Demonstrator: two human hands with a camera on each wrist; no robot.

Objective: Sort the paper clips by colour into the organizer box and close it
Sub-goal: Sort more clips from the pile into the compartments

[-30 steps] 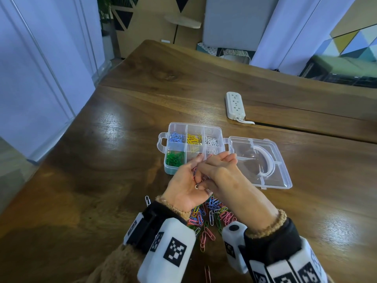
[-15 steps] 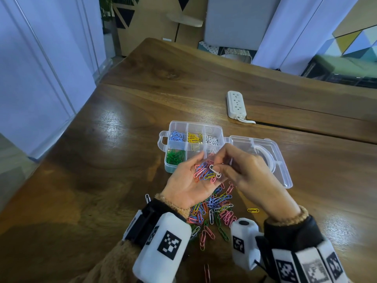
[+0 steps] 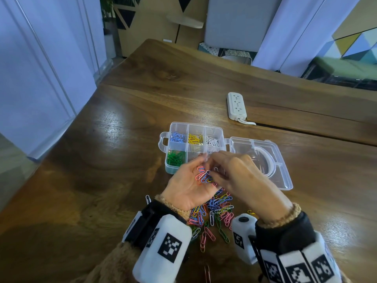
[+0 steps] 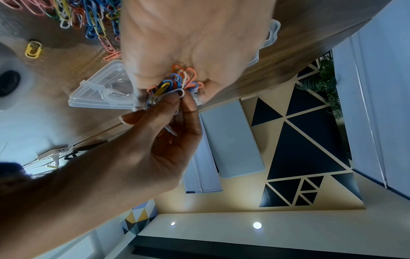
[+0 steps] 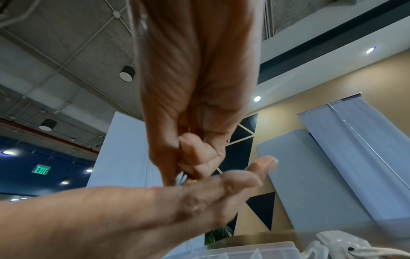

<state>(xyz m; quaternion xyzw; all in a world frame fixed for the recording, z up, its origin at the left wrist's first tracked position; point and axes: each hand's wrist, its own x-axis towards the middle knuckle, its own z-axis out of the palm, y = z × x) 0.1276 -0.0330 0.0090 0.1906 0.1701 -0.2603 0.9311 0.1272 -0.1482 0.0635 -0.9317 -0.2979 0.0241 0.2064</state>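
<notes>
Head view, centre of the frame: on the wooden table [image 3: 122,160] the clear organizer box [image 3: 193,129] lies with its lid [image 3: 281,160] flung open to the right, holding blue, yellow and white clips in its far row and green ones at near left, while its other near cells hide behind the hands. Below it spreads a loose pile of mixed clips [image 3: 216,213]. The left hand [image 3: 187,186] cups a small bunch of clips [image 3: 204,176] in curled fingers, and the right hand [image 3: 240,178] pinches a white clip [image 4: 180,92] at that bunch, shown blurred.
</notes>
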